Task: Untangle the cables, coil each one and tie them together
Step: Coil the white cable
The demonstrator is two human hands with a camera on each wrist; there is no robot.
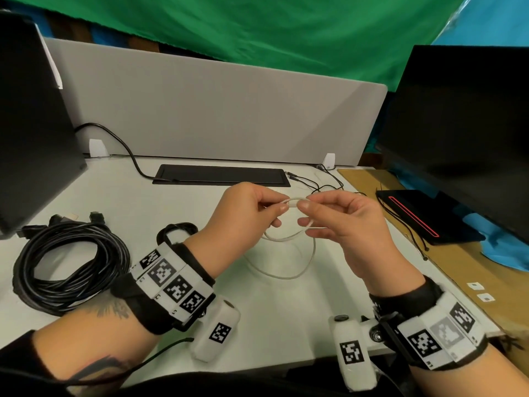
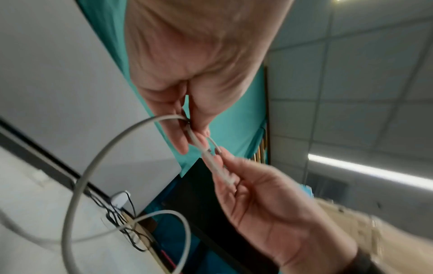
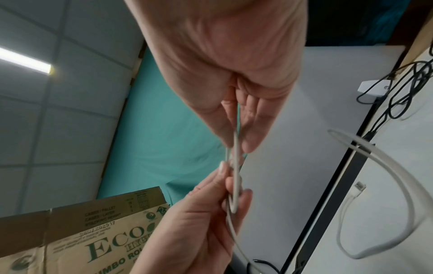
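Head view: the bench (image 1: 272,310) is seen from above, looking forward and down, with both hands in the middle.
Left wrist view: taken very close, looking along the left hand (image 2: 194,61) and up to the ceiling.
Right wrist view: taken very close, looking along the right hand (image 3: 229,61).
Shared: the white cable (image 1: 289,239) and both hands are seen in all three.

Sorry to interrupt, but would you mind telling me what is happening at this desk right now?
A person is coiling a thin white cable above the desk. The left hand and right hand both pinch it close together, forming a loop, while the rest trails onto the desk. A coiled black cable already lies to the left, with a smaller black bundle beside it. Nothing looks tied together yet.
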